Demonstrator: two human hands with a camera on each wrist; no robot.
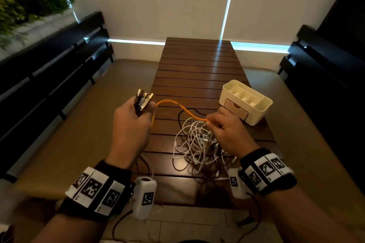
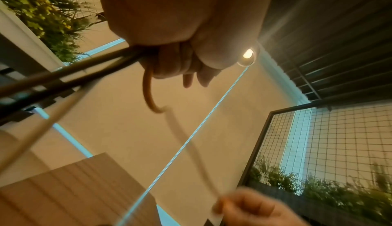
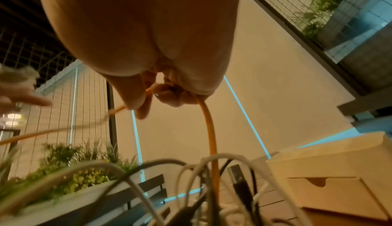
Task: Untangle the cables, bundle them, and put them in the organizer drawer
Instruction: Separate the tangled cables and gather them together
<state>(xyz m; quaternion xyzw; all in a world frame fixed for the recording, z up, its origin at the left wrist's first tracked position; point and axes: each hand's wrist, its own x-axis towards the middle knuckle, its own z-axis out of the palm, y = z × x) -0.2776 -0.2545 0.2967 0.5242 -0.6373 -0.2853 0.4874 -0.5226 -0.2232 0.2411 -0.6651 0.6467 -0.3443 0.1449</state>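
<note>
My left hand [image 1: 136, 112] is raised over the table's left edge and grips a bunch of cable plugs [image 1: 143, 99] together with one end of an orange cable [image 1: 177, 104]. That orange cable arcs right to my right hand [image 1: 219, 122], which pinches it above the tangle of white and black cables [image 1: 199, 144] lying on the table. In the right wrist view the orange cable [image 3: 210, 129] drops from my fingers [image 3: 169, 95] into the tangle [image 3: 191, 187]. In the left wrist view my curled fingers [image 2: 169, 65] clamp several cables [image 2: 63, 78]. The cream organizer [image 1: 246, 100] with its drawer [image 1: 236, 109] shut stands at the right.
A dark slatted wooden table [image 1: 197, 69] runs away from me. Black benches [image 1: 49, 69] line the left and right sides. Plants [image 1: 29, 0] fill the upper left. The organizer's top tray has several compartments.
</note>
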